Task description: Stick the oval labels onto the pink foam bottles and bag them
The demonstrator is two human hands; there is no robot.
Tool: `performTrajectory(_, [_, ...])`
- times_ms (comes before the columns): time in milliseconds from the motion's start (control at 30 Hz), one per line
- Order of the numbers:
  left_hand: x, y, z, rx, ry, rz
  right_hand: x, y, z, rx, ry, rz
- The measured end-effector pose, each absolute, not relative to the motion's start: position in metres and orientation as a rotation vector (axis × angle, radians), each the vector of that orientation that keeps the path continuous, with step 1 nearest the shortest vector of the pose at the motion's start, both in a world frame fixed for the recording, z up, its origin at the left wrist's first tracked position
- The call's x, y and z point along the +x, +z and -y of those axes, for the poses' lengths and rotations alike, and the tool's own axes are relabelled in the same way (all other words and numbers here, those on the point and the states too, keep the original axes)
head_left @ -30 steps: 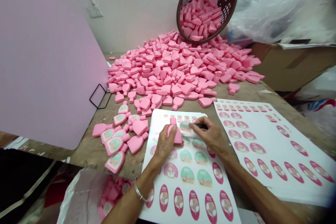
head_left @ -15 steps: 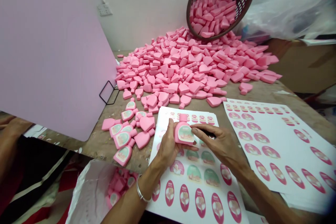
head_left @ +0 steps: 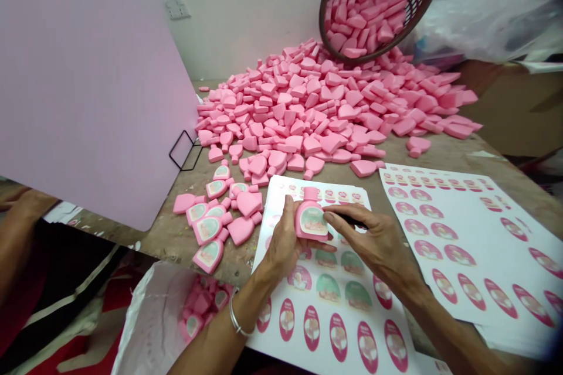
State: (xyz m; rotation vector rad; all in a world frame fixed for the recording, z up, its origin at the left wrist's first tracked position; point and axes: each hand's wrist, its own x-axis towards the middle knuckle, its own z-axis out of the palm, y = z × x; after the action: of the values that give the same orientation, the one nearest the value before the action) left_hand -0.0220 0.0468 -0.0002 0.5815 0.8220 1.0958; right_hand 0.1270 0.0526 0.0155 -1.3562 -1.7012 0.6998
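Left hand [head_left: 284, 240]: closed around pink foam bottle [head_left: 310, 220], held just above sheet.
Right hand [head_left: 373, 240]: curled on dark tool [head_left: 352, 220], fingertips [head_left: 328, 217] just beside bottle.
Under hands: sticker sheet [head_left: 281, 187], left edge near labelled bottles [head_left: 207, 229].
Right: second sheet [head_left: 457, 228], narrow gap from first.
Near edge: white bag [head_left: 149, 316], below bench [head_left: 176, 240].
Far: foam pile [head_left: 308, 105], tilted basket [head_left: 328, 23], bare bench strip before sheets.

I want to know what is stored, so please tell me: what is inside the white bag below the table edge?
The white bag holds pink bottle-shaped pieces, and some show a label. Anything deeper in the bag cannot be seen, because the top pieces and the bag's wall cover it.
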Motion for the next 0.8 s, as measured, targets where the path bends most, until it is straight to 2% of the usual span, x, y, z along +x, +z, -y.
performTrajectory(433, [-0.029,0.006,-0.044,0.828,1.065,-0.717,0.128,0.012,-0.055,-1.332,0.635,1.743])
performTrajectory(600, [-0.030,0.009,-0.041,0.795,1.040,-0.733,0.140,0.008,-0.059,-1.531,0.312,1.824])
performTrajectory(667, [-0.030,0.010,-0.039,0.815,1.016,-0.749,0.139,0.008,-0.062,-1.573,0.399,1.765])
performTrajectory(800, [-0.030,0.008,-0.036,0.877,0.955,-0.764,0.132,0.010,-0.071,-1.468,0.876,1.638])
